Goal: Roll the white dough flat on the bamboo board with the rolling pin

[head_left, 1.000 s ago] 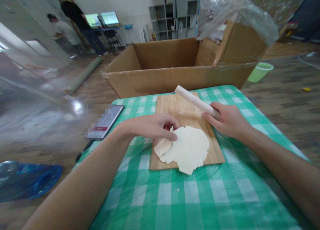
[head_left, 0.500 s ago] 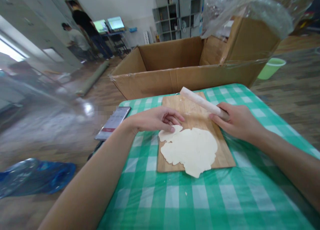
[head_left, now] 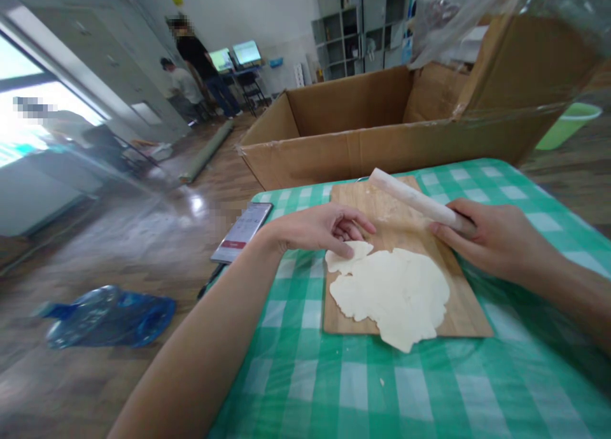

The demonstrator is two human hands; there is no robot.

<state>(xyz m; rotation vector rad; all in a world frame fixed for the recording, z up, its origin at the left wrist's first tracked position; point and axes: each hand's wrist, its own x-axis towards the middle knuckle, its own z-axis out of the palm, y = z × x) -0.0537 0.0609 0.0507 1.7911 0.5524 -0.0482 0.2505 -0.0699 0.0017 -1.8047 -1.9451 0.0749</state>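
A thin, ragged-edged sheet of pale dough (head_left: 394, 292) lies on a wooden board (head_left: 461, 305), with one lobe hanging just past its near edge. At its upper left, a small flap of dough (head_left: 338, 262) is partly split from the main piece. My left hand (head_left: 329, 229) is over that flap, thumb on the dough, fingers loosely bent and apart from the thumb. In my right hand (head_left: 491, 235) is a whitish, flour-dusted rolling pin (head_left: 415, 197), gripped by one end. It is raised and slants over the right side of the board.
Green checked cloth (head_left: 305, 388) covers the table. A phone (head_left: 242, 232) stands at its left edge. Beyond is a large cardboard box (head_left: 353, 146) with plastic wrap. A blue water jug (head_left: 114, 315) lies on the floor at left; a green bin (head_left: 568, 126) stands right. Several people are farther back.
The camera has turned left, so the whole scene sits farther right. Both hands, the rolling pin and the dough keep nearly the same places relative to the board.
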